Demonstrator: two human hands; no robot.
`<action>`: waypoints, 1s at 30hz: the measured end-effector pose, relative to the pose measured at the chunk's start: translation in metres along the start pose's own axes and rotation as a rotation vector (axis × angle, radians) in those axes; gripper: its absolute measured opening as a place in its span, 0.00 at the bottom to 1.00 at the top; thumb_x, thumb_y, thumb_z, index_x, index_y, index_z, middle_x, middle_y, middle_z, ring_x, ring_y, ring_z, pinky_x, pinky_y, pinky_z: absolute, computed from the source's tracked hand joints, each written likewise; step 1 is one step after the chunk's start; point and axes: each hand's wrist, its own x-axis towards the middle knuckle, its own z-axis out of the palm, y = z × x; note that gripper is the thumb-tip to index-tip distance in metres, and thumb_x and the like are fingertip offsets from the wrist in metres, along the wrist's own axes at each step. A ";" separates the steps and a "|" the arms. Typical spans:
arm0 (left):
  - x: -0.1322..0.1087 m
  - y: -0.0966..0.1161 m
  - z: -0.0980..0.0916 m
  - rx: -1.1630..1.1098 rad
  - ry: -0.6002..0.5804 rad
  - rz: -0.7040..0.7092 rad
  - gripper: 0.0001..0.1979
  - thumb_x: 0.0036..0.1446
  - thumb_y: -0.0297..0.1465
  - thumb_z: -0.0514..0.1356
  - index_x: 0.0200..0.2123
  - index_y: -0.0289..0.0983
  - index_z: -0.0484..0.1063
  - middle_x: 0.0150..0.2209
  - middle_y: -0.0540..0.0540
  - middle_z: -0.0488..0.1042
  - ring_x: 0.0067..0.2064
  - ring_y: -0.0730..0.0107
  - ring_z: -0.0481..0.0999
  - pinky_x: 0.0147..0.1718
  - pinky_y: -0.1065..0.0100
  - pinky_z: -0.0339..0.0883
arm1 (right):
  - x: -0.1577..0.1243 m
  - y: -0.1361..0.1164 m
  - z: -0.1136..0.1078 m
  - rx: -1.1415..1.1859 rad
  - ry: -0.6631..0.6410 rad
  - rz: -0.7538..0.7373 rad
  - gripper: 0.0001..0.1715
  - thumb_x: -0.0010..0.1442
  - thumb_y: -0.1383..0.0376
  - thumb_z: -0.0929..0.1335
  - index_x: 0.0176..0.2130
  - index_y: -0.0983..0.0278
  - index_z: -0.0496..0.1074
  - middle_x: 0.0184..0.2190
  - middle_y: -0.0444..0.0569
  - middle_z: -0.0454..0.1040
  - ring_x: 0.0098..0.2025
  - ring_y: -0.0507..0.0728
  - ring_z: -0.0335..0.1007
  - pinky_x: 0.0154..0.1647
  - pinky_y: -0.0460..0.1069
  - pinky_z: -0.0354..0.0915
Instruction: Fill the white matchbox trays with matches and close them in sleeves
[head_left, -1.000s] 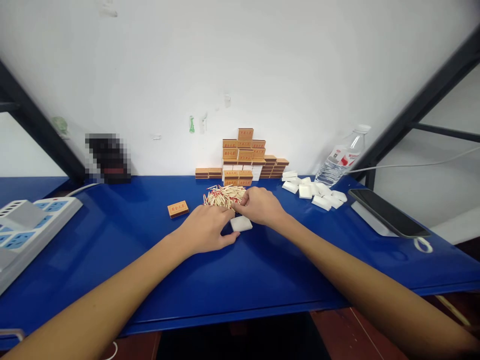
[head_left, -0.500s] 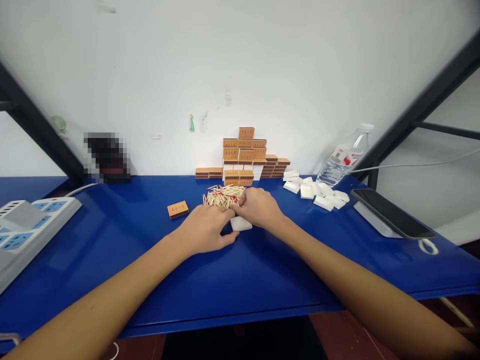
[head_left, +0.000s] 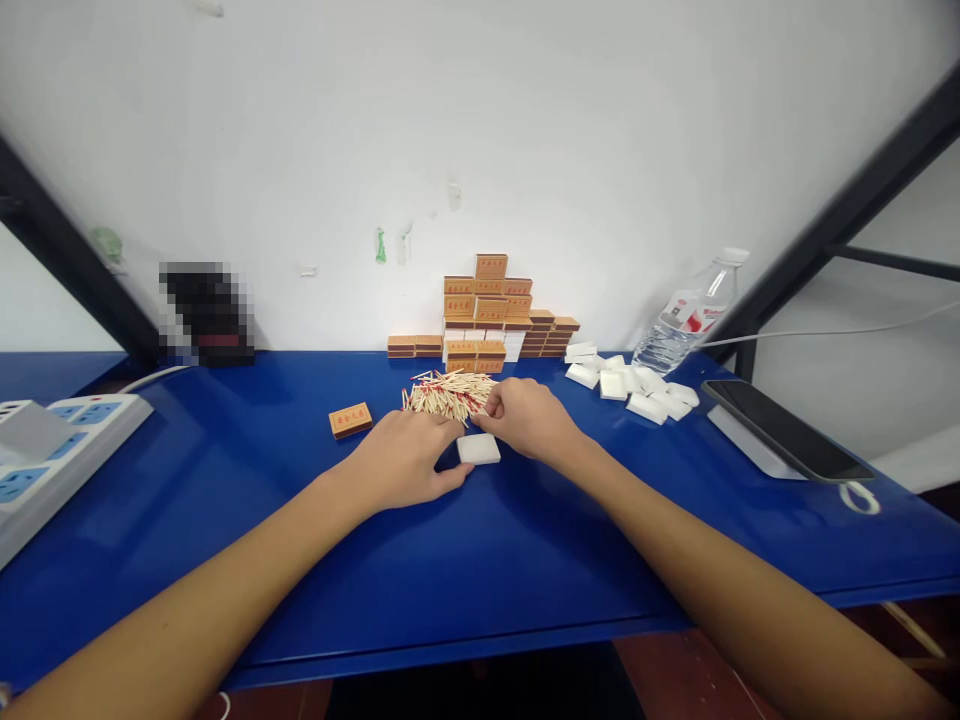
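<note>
A small white matchbox tray (head_left: 480,449) lies on the blue table, its left end between the thumb and fingers of my left hand (head_left: 411,455). Just behind it is a loose heap of red-tipped matches (head_left: 446,393). My right hand (head_left: 529,415) is at the heap's right front edge with its thumb and fingertips pinched together. Whatever is in that pinch is too small and too covered to make out. To the left of my left hand lies an orange matchbox (head_left: 350,420).
Orange matchboxes (head_left: 491,308) stand stacked against the wall behind the heap. Several white trays (head_left: 613,385) lie scattered on the right, near a leaning water bottle (head_left: 679,315) and a phone (head_left: 787,428). A power strip (head_left: 71,455) is at the far left.
My right fingertips have drawn apart from my left fingers, away from the tray's top edge, so more of the white tray shows. My left hand stays at the tray's left end.
</note>
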 end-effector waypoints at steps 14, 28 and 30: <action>0.003 -0.005 0.007 -0.293 0.013 -0.082 0.16 0.62 0.44 0.63 0.46 0.41 0.79 0.26 0.52 0.74 0.27 0.69 0.72 0.28 0.66 0.58 | 0.001 0.040 -0.030 0.426 -0.096 -0.389 0.13 0.63 0.55 0.72 0.32 0.62 0.77 0.27 0.43 0.73 0.29 0.52 0.64 0.31 0.48 0.58; 0.005 -0.009 0.004 -0.388 -0.020 -0.106 0.13 0.60 0.43 0.65 0.36 0.39 0.75 0.22 0.54 0.69 0.24 0.73 0.67 0.25 0.68 0.55 | -0.007 0.032 -0.013 0.508 -0.279 -0.473 0.13 0.63 0.54 0.75 0.35 0.61 0.80 0.29 0.43 0.73 0.30 0.51 0.62 0.30 0.48 0.58; 0.005 -0.009 0.004 -0.392 -0.024 -0.109 0.13 0.61 0.43 0.65 0.38 0.39 0.77 0.22 0.54 0.69 0.24 0.73 0.67 0.25 0.68 0.55 | -0.007 0.033 -0.014 0.446 -0.280 -0.486 0.12 0.63 0.55 0.75 0.35 0.61 0.80 0.31 0.43 0.73 0.31 0.52 0.63 0.30 0.48 0.59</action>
